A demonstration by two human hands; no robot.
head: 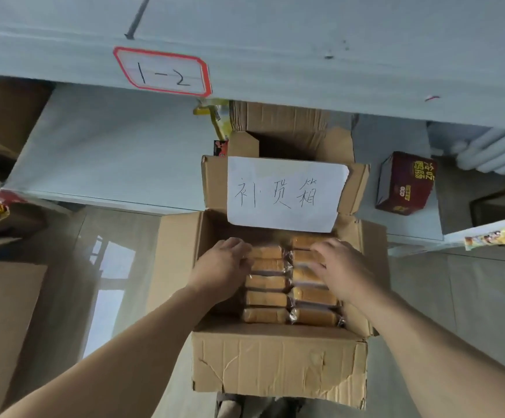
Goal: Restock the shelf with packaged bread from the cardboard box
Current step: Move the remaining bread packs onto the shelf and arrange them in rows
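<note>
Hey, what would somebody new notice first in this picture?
Two bare hands, left hand and right hand, reach into an open brown cardboard box at centre, onto two rows of clear-wrapped golden bread packs. A white handwritten paper sign sits on the box's far flap, and a red-bordered "1-2" label marks the grey shelf edge above.

head cam | looks steeply down, forward | close above open cardboard box (278, 360) | shelf (100, 152) beyond

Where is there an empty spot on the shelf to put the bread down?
The widest bare patch is the grey shelf board under the 1-2 label, left of the yellow packets. A narrower bare strip lies between the cardboard box and the red carton. Inside the box it is crowded: bread packs fill it, with both hands on them.
</note>
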